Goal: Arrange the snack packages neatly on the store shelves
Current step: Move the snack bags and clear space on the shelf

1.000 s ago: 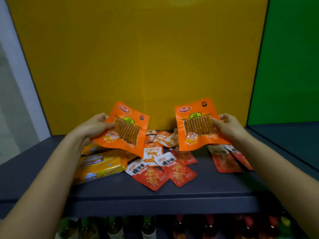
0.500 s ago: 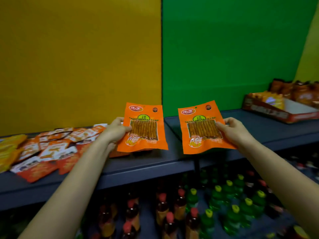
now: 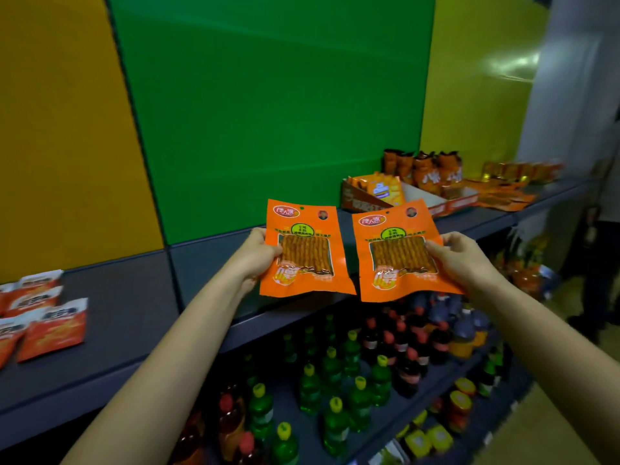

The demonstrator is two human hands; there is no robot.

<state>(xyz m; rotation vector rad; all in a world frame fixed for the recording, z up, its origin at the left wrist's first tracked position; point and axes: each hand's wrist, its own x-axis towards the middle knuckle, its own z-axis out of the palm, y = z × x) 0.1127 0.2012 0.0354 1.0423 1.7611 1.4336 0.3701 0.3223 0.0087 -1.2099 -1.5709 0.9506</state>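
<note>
Two orange snack packets, the left packet and the right packet, are held side by side, upright, above the grey shelf. The left hand pinches the first by its left edge; the right hand pinches the second by its right edge. Red sachets lie on the shelf at far left.

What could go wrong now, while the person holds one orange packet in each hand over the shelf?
Each hand, left and right, pinches only a side edge, so the left packet or right packet might slip onto the bottles below. The packets nearly meet and could overlap untidily on the shelf.
</note>
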